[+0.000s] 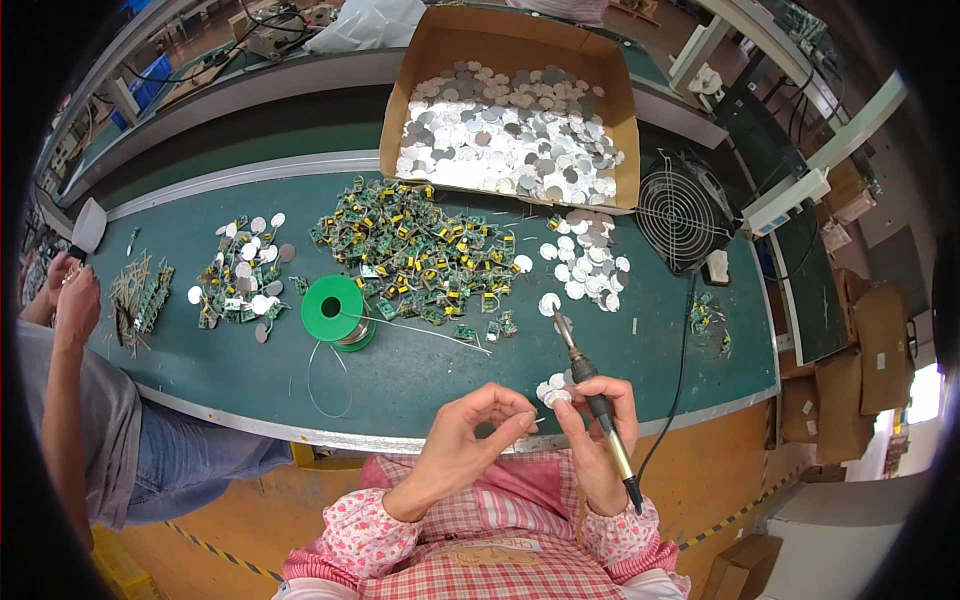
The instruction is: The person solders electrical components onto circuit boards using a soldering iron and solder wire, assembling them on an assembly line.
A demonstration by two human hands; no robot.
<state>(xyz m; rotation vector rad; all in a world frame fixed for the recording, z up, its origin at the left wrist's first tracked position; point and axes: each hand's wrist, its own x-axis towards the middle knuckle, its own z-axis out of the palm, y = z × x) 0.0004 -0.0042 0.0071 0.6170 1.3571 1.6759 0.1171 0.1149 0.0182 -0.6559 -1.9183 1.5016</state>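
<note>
Two hands met at the bench edge: left hand (470, 432) pinched a thin wire, right hand (590, 420) gripped the soldering iron (592, 392) plus small white discs (553, 392). I judged soldering underway; the next move needs the wire steadied on a disc.

The right hand (598, 420) gripped a soldering iron (590, 385) and small white discs (553, 392), while the left hand's (470, 430) fingers (520, 415) pinched something tiny (too small to tell) above the green bench (420, 370).
</note>
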